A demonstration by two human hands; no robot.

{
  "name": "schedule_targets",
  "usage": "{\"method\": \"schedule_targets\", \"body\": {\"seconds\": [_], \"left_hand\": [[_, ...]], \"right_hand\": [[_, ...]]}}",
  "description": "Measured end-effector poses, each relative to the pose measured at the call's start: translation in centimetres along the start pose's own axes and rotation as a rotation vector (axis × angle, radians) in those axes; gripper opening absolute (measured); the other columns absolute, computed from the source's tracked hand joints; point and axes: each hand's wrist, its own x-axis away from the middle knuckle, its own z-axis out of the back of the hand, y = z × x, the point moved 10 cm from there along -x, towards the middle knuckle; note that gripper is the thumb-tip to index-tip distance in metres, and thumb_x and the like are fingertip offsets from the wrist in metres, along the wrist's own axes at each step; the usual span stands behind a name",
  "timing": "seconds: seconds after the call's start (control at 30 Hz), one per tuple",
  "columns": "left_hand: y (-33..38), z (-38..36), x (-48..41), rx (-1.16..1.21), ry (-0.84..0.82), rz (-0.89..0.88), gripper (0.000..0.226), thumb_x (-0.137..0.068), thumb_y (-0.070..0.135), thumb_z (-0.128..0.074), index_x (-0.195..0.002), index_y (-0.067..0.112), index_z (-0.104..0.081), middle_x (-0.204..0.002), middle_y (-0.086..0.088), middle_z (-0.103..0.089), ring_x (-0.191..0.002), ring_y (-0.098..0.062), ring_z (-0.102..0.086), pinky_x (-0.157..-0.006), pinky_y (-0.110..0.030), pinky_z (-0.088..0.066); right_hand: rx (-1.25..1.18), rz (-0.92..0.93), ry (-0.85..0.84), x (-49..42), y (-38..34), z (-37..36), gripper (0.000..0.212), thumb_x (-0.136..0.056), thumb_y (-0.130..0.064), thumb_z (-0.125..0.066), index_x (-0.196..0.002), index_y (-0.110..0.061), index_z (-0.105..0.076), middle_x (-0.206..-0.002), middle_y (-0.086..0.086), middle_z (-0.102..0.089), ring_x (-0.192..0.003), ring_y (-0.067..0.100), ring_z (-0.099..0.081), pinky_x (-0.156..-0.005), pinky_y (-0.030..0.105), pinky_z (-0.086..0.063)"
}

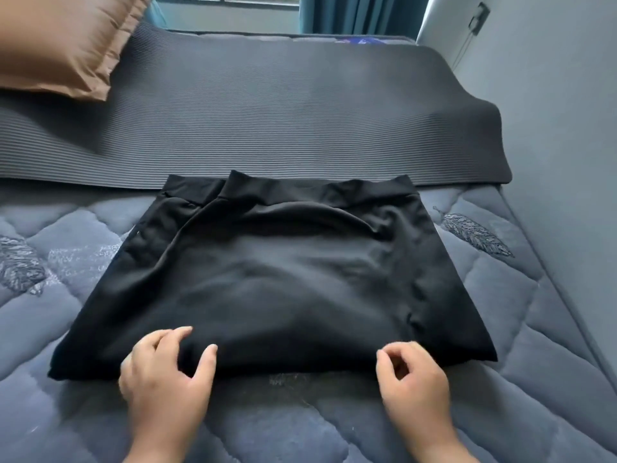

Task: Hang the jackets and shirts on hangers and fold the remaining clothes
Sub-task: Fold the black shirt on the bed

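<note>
The person's left hand lies on the near edge of a black garment. Its fingers curl over the top of the cloth and the thumb is set on the cloth beside them, so it appears to grip the edge between them. The right hand is further along the same edge, with its fingers curled in and its fingertips at the hem. It cannot be told whether it has pinched the cloth or only touches it.

The garment lies flat on the quilt of a bed, straight in front of the person. Its waistband is on the far side, just touching the edge of a grey ribbed mat spread across the bed beyond it. On the left a second layer of cloth shows under the top one, so the piece looks to be doubled over already. Soft ridges run across its middle.

Judged from this, the person is partway through folding this one piece. With both hands at the near edge, the likely next step is to lift that edge toward the waistband. No hangers, jackets, shirts or other clothes are in view, so how much of the whole job is done or left cannot be told.

A brown pillow sits at the far left corner, and a blue curtain hangs behind the bed.
</note>
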Motion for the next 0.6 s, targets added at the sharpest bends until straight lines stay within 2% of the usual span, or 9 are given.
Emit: {"method": "schedule_targets", "body": {"seconds": [0.07, 0.1, 0.13, 0.2, 0.27, 0.37, 0.43, 0.5, 0.6], "left_hand": [[-5.2, 0.4, 3.5, 0.22, 0.017, 0.484, 0.058, -0.064, 0.04, -0.081, -0.1, -0.003, -0.065, -0.101, -0.022, -0.061, -0.101, -0.036, -0.053, -0.093, -0.044, -0.041], [-7.0, -0.3, 4.9, 0.405, 0.019, 0.718, 0.056, -0.069, 0.04, -0.081, -0.096, -0.005, -0.063, -0.093, -0.019, -0.061, -0.09, -0.033, -0.056, -0.082, -0.04, -0.048], [-7.8, -1.4, 5.6, 0.632, 0.003, 0.861, 0.048, -0.077, 0.039, -0.078, -0.091, -0.004, -0.062, -0.087, -0.014, -0.06, -0.08, -0.027, -0.057, -0.07, -0.033, -0.053], [-7.4, -3.4, 4.8, 1.062, -0.03, 0.962, 0.021, -0.089, 0.028, -0.068, -0.092, 0.008, -0.062, -0.091, -0.005, -0.063, -0.084, -0.015, -0.062, -0.06, -0.02, -0.058], [-6.3, -4.7, 3.3, 1.331, -0.065, 1.0, 0.025, -0.092, 0.016, -0.062, -0.117, 0.009, -0.062, -0.11, -0.007, -0.066, -0.1, -0.018, -0.064, -0.066, -0.029, -0.061], [-6.4, -4.7, 2.9, 1.326, -0.045, 1.069, 0.041, -0.091, 0.004, -0.061, -0.132, 0.007, -0.055, -0.122, -0.01, -0.064, -0.101, -0.021, -0.065, -0.066, -0.034, -0.06], [-6.9, -3.4, 2.8, 1.32, 0.007, 1.047, 0.034, -0.088, -0.001, -0.061, -0.121, 0.007, -0.06, -0.112, -0.009, -0.067, -0.091, -0.02, -0.066, -0.053, -0.031, -0.059], [-7.9, -1.6, 4.3, 1.278, 0.025, 1.036, 0.022, -0.086, -0.004, -0.062, -0.101, 0.012, -0.063, -0.1, -0.006, -0.068, -0.085, -0.018, -0.066, -0.045, -0.028, -0.056], [-9.5, 0.7, 10.5, 1.204, -0.004, 1.105, 0.017, -0.086, -0.004, -0.06, -0.091, 0.013, -0.061, -0.095, -0.005, -0.067, -0.059, -0.013, -0.069, -0.04, -0.028, -0.054]], "right_hand": [[-0.358, -0.609, 0.014, 4.2, 6.5, -0.6, 0.024, -0.087, -0.017, -0.07, -0.065, -0.015, -0.064, -0.052, -0.003, -0.06, -0.048, 0.014, -0.054, -0.052, 0.034, -0.049], [-0.571, -0.851, -0.027, 6.2, 8.0, -2.2, 0.022, -0.09, -0.019, -0.069, -0.071, -0.01, -0.064, -0.055, 0.003, -0.063, -0.045, 0.016, -0.055, -0.044, 0.029, -0.047], [-0.75, -0.984, -0.081, 7.2, 8.0, -3.6, 0.019, -0.091, -0.021, -0.067, -0.08, -0.006, -0.063, -0.065, 0.009, -0.067, -0.051, 0.018, -0.06, -0.045, 0.028, -0.049], [-1.025, -1.004, -0.144, 6.3, 6.2, -5.1, 0.019, -0.092, -0.021, -0.064, -0.102, -0.006, -0.061, -0.095, 0.015, -0.068, -0.082, 0.025, -0.067, -0.066, 0.034, -0.053], [-1.244, -0.989, -0.113, 4.4, 4.2, -5.4, 0.028, -0.093, -0.016, -0.062, -0.119, -0.009, -0.058, -0.113, 0.015, -0.064, -0.099, 0.027, -0.062, -0.083, 0.04, -0.05], [-1.314, -0.987, -0.061, 2.6, 2.8, -5.0, 0.035, -0.092, -0.004, -0.059, -0.126, -0.008, -0.058, -0.118, 0.014, -0.066, -0.097, 0.029, -0.064, -0.075, 0.043, -0.058], [-1.304, -0.986, -0.041, 3.1, 3.0, -4.2, 0.035, -0.09, 0.002, -0.056, -0.124, -0.005, -0.06, -0.112, 0.014, -0.069, -0.093, 0.029, -0.066, -0.06, 0.039, -0.061], [-1.287, -1.018, -0.037, 5.6, 4.1, -3.1, 0.033, -0.088, 0.005, -0.056, -0.12, -0.003, -0.062, -0.106, 0.014, -0.071, -0.091, 0.029, -0.068, -0.056, 0.038, -0.06], [-1.232, -1.113, -0.042, 12.3, 6.4, -0.9, 0.036, -0.088, 0.005, -0.054, -0.123, 0.0, -0.06, -0.106, 0.016, -0.07, -0.09, 0.031, -0.066, -0.067, 0.042, -0.06]]}}
